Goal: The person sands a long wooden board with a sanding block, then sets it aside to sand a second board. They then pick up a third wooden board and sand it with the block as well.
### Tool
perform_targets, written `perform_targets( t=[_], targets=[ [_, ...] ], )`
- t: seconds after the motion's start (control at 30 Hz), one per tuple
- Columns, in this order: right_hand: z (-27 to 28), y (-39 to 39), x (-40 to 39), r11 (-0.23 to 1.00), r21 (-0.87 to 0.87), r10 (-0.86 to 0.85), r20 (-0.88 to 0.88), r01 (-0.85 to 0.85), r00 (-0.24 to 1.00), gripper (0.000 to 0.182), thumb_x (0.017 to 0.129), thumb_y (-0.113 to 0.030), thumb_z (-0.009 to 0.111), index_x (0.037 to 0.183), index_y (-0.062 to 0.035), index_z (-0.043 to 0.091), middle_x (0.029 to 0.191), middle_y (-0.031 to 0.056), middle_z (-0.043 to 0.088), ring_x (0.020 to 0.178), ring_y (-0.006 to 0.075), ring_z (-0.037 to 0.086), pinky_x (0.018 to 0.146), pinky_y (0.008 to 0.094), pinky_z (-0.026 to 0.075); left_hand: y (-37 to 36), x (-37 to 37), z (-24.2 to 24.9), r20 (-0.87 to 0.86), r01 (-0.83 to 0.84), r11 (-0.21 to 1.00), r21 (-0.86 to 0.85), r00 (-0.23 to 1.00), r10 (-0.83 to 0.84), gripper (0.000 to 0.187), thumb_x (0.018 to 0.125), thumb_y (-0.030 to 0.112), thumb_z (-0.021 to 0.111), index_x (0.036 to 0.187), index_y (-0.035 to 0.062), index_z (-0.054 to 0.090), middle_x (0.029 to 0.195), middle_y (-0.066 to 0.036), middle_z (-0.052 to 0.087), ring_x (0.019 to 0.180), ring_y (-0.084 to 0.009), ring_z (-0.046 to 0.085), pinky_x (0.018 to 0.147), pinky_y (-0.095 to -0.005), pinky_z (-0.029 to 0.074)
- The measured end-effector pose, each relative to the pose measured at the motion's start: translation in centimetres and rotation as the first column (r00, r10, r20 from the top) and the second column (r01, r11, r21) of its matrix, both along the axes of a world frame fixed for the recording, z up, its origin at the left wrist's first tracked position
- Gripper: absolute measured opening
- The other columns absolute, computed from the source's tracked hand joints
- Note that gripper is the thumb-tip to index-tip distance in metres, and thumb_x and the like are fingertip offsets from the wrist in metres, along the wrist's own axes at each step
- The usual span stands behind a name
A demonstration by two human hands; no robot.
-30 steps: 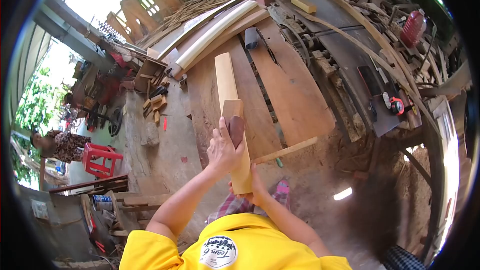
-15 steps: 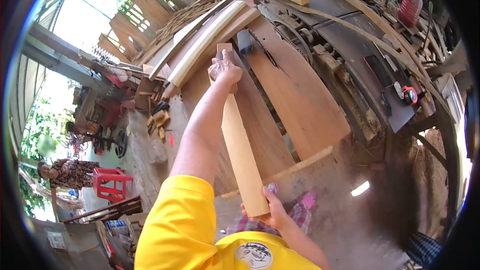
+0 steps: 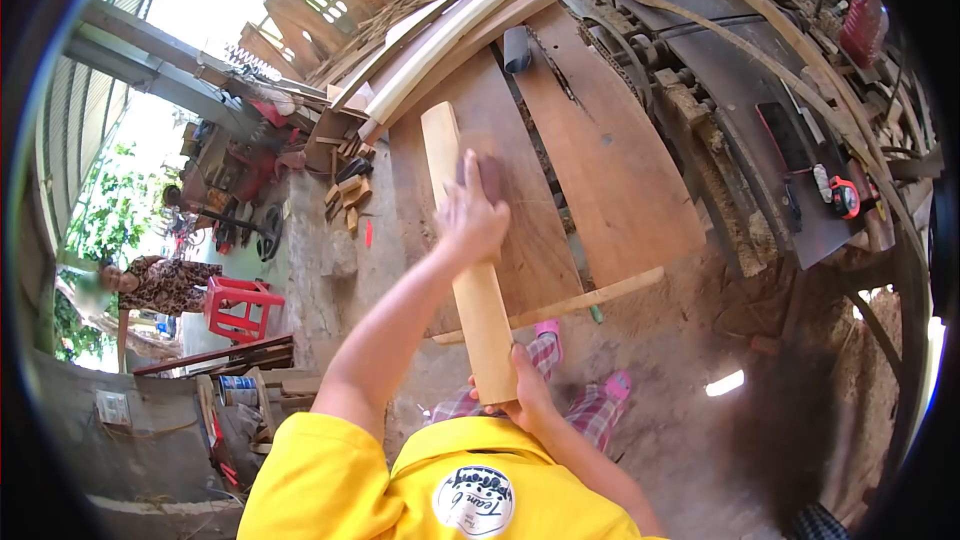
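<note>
A long pale wooden board [image 3: 482, 315] slants away from my body over the larger brown planks. My left hand [image 3: 470, 223] presses on its middle, slightly blurred, with fingers bent over the board. A dark reddish-brown piece that looks like sandpaper [image 3: 491, 178] sticks out beside those fingers, mostly hidden by the hand. My right hand [image 3: 526, 395] grips the near end of the board, thumb along its side and fingers underneath. The far end of the board [image 3: 439, 118] is uncovered.
Wide brown planks [image 3: 605, 180] lie ahead, with a dark cylindrical object [image 3: 517, 49] on one. Curved wood strips [image 3: 450, 50] lie beyond. At right, a metal surface [image 3: 715, 75] holds a phone [image 3: 783, 137] and a tape measure [image 3: 845, 198]. A person [image 3: 165, 285] is near a red stool [image 3: 238, 308].
My left hand has slid from the far end of the board back toward me, to its middle. My right hand still holds the near end. The view has shifted a little.
</note>
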State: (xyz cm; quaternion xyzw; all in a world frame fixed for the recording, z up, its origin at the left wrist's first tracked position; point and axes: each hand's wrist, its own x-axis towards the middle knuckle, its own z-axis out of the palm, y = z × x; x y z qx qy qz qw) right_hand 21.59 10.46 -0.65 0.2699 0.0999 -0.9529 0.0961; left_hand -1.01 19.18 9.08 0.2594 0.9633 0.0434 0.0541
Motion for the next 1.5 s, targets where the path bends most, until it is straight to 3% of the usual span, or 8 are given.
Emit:
perform_targets(
  t=[0.3, 0.7, 1.1, 1.17, 1.27, 1.37, 1.43, 1.5],
  targets=[
    [0.5, 1.3, -2.3, 0.985, -0.024, -0.173, 0.022, 0.173, 0.985, 0.063, 0.104, -0.059, 0.026, 0.129, -0.0085, 0.054, 0.101, 0.0168, 0.069, 0.08, 0.0239, 0.068, 0.055, 0.0318, 0.046, 8.0, -17.9, -1.4, -0.042, -0.267, 0.962, 0.052, 0.962, 0.269, 0.096, 0.076, 0.042, 0.063, 0.159, 0.0217, 0.02, 0.144, -0.027, 0.044, 0.129, -0.0408, 0.053, 0.108, -0.0442, 0.042],
    [0.4, 0.5, 2.4, 0.988, -0.032, -0.151, -0.076, 0.149, 0.986, 0.063, 0.103, -0.06, 0.032, 0.128, -0.007, 0.055, 0.105, 0.0171, 0.067, 0.081, 0.0249, 0.067, 0.058, 0.03, 0.045, -10.8, 9.2, 0.7, 0.145, 0.041, 0.939, 0.342, 0.985, -0.096, 0.096, 0.079, 0.027, 0.069, 0.158, 0.0239, 0.016, 0.119, -0.029, 0.047, 0.102, -0.0503, 0.058, 0.085, -0.0557, 0.05],
    [3.1, 2.2, 1.8, 0.978, 0.205, -0.01, 0.176, -0.026, 0.984, 0.059, 0.105, -0.056, 0.029, 0.131, -0.0072, 0.05, 0.107, 0.0142, 0.067, 0.086, 0.0218, 0.067, 0.069, 0.0327, 0.053, -1.5, -18.6, -1.3, 0.104, -0.31, 0.906, 0.289, 0.951, 0.292, 0.091, 0.08, 0.047, 0.063, 0.158, 0.0244, 0.022, 0.135, -0.025, 0.048, 0.123, -0.0409, 0.056, 0.103, -0.0479, 0.047],
    [2.3, 2.4, 1.9, 0.864, 0.503, -0.112, 0.183, 0.005, 0.977, 0.048, 0.106, -0.045, 0.04, 0.132, -0.006, 0.047, 0.106, 0.0134, 0.067, 0.09, 0.0203, 0.067, 0.076, 0.0354, 0.055, -2.1, -18.2, -1.2, 0.14, -0.3, 0.891, 0.341, 0.953, 0.267, 0.091, 0.08, 0.048, 0.063, 0.158, 0.0253, 0.022, 0.133, -0.024, 0.047, 0.121, -0.041, 0.057, 0.102, -0.0481, 0.047],
    [4.9, 3.5, 0.9, 0.128, 0.97, -0.1, 0.218, -0.205, 0.971, 0.043, 0.102, -0.035, 0.055, 0.13, -0.004, 0.047, 0.104, 0.013, 0.067, 0.095, 0.0189, 0.067, 0.08, 0.0342, 0.055, -2.2, -16.9, -1.1, 0.168, -0.295, 0.893, 0.34, 0.953, 0.251, 0.09, 0.081, 0.045, 0.064, 0.158, 0.0256, 0.023, 0.13, -0.023, 0.048, 0.118, -0.0405, 0.059, 0.101, -0.0485, 0.048],
    [4.5, 2.6, -0.1, 0.174, 0.932, -0.011, 0.325, -0.318, 0.946, 0.047, 0.096, -0.029, 0.066, 0.13, -0.0022, 0.047, 0.107, 0.0119, 0.066, 0.094, 0.0175, 0.066, 0.082, 0.0344, 0.055, -2.0, -15.0, -0.7, 0.188, -0.267, 0.897, 0.352, 0.959, 0.212, 0.09, 0.081, 0.042, 0.065, 0.158, 0.026, 0.023, 0.131, -0.022, 0.047, 0.116, -0.0399, 0.059, 0.1, -0.0483, 0.048],
    [2.0, 2.7, 0.6, 0.732, 0.578, 0.223, 0.296, -0.36, 0.929, 0.057, 0.092, -0.039, 0.07, 0.128, 0.0, 0.05, 0.111, 0.015, 0.066, 0.099, 0.0223, 0.067, 0.086, 0.0352, 0.055, -1.7, -13.6, -0.4, 0.195, -0.261, 0.898, 0.353, 0.96, 0.202, 0.09, 0.08, 0.04, 0.065, 0.158, 0.0262, 0.023, 0.13, -0.021, 0.047, 0.116, -0.039, 0.059, 0.099, -0.049, 0.048],
    [2.4, 2.3, 1.1, 0.845, 0.421, 0.27, 0.197, -0.33, 0.943, 0.06, 0.092, -0.043, 0.068, 0.131, -0.001, 0.05, 0.114, 0.0176, 0.066, 0.102, 0.0255, 0.067, 0.09, 0.0376, 0.055, -1.5, -12.3, -0.1, 0.239, -0.205, 0.91, 0.36, 0.963, 0.123, 0.091, 0.079, 0.039, 0.066, 0.158, 0.0265, 0.022, 0.13, -0.02, 0.047, 0.117, -0.0392, 0.058, 0.099, -0.0494, 0.048]
  ],
)
